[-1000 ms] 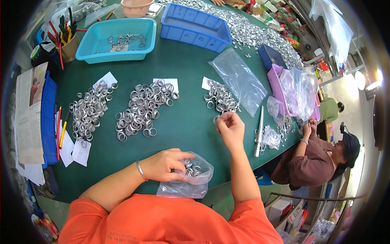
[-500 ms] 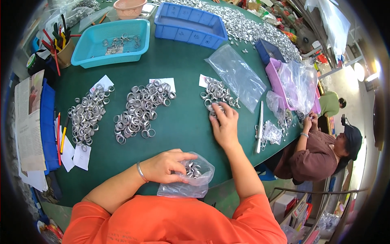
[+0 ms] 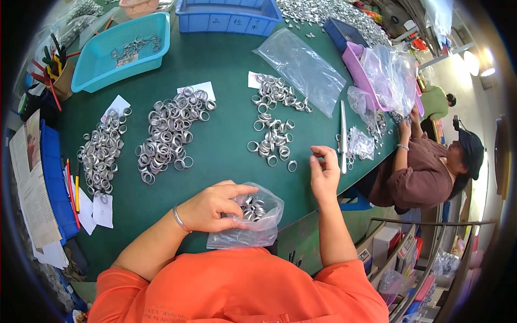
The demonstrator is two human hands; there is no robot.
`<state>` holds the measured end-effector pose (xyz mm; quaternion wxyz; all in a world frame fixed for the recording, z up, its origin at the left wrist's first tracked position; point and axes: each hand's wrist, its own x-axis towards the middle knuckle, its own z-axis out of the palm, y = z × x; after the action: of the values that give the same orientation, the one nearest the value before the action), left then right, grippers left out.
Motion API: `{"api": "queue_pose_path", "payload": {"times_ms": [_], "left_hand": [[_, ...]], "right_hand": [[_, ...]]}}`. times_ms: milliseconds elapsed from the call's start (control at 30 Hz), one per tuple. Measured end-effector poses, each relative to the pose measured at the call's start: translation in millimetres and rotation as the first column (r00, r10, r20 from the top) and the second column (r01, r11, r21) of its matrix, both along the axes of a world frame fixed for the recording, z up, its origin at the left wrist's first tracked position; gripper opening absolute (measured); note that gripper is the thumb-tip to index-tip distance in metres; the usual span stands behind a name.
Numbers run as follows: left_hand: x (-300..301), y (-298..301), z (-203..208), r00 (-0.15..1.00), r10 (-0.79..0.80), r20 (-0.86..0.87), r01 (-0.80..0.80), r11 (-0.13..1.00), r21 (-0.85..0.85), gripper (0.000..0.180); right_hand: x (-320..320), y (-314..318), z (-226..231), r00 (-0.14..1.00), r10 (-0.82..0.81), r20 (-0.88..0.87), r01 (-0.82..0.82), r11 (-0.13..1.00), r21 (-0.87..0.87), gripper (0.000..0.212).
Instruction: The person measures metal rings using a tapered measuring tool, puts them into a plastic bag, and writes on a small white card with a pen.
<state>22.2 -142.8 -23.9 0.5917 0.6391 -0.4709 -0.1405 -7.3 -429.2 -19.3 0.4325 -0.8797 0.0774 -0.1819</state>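
At the table's near edge, my left hand (image 3: 211, 209) grips the rim of a clear plastic bag (image 3: 241, 238), thumb and fingers pinching its side. Inside the bag lies a heap of metal rings (image 3: 252, 209). My right hand (image 3: 325, 175) hovers to the right, fingers loosely bent with the thumb apart and nothing visible in them. The nearest ring pile (image 3: 273, 137) is spread out left of it, with one single ring (image 3: 292, 166) at its near end. A middle ring pile (image 3: 167, 134) and a left ring pile (image 3: 103, 153) lie farther left, beside paper slips.
A turquoise basket (image 3: 119, 72) and a blue crate (image 3: 223, 22) stand at the back. A flat clear bag (image 3: 302, 70) and a long white tool (image 3: 343, 137) lie right of the rings. Beyond a pink basket (image 3: 360, 64), a co-worker (image 3: 423, 167) sits at the right edge.
My right hand has left the right ring pile and moved right and nearer me. Part of that pile is now spread toward me. The whole view has shifted; my left hand still holds the bag.
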Motion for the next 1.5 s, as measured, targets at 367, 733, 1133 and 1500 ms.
{"api": "queue_pose_path", "payload": {"times_ms": [367, 733, 1133, 1500], "left_hand": [[-2, 2, -1, 1.0, 0.011, 0.022, -0.011, 1.0, 0.008, 0.015], [-2, 1, -2, 1.0, 0.01, 0.011, -0.01, 1.0, -0.012, 0.015], [-1, 2, -2, 1.0, 0.013, 0.01, -0.013, 1.0, -0.003, 0.014], [-2, 1, -3, 1.0, 0.012, 0.018, -0.012, 1.0, -0.022, 0.014]], "right_hand": [[9, 34, -9, 0.995, 0.043, -0.091, -0.063, 0.97, -0.233, 0.028], [6, 25, -22, 0.999, -0.027, -0.032, 0.029, 0.998, 0.058, 0.023], [22, 36, -20, 0.982, 0.158, 0.104, -0.105, 0.913, -0.394, 0.021], [15, 27, -15, 0.985, 0.092, 0.149, -0.051, 0.965, -0.257, 0.013]]}}
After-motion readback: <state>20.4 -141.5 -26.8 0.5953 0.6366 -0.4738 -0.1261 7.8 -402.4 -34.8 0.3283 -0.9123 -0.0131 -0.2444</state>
